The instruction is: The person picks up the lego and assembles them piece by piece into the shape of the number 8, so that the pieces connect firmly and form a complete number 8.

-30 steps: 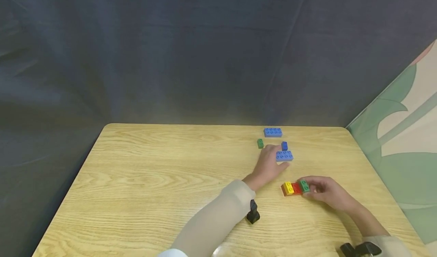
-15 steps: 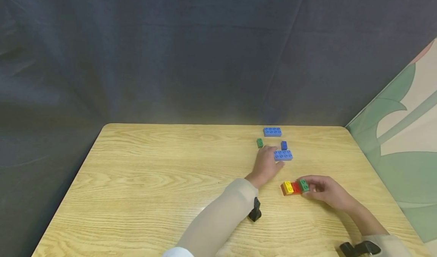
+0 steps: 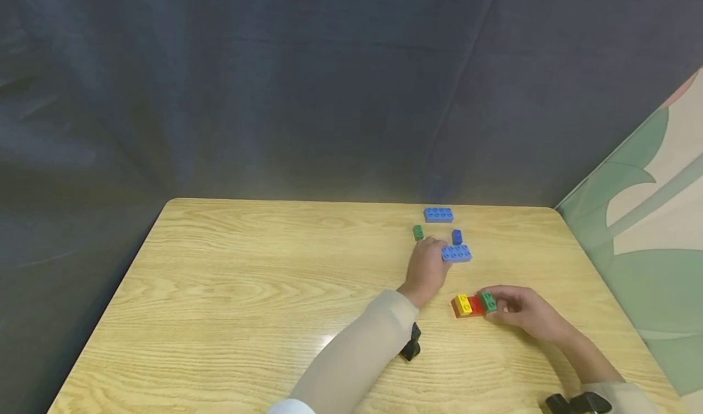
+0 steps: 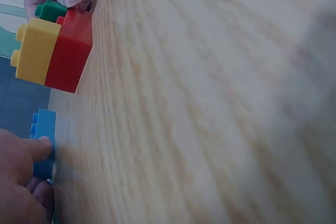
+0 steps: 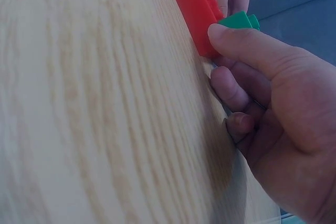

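My left hand [image 3: 437,253] reaches across the wooden table [image 3: 247,292] and pinches the left end of a light-blue brick [image 3: 458,253]. The left wrist view shows its fingertips [image 4: 39,144] on that light-blue brick [image 4: 44,129]. Nearer to me, my right hand [image 3: 497,304] grips a small stack: a red brick [image 3: 475,306] with a yellow brick [image 3: 463,303] and a green brick [image 3: 488,301] on top. In the right wrist view my thumb [image 5: 247,40] presses the green brick [image 5: 239,20] beside the red brick [image 5: 195,6].
Beyond my left hand lie a flat blue brick [image 3: 438,214], a small green brick [image 3: 418,232] and a small dark-blue brick [image 3: 456,237]. A dark curtain hangs behind the table, and a patterned wall [image 3: 648,218] stands to the right.
My left hand has drawn slightly left, to the light-blue brick's left end. The right hand and its stack have barely moved.
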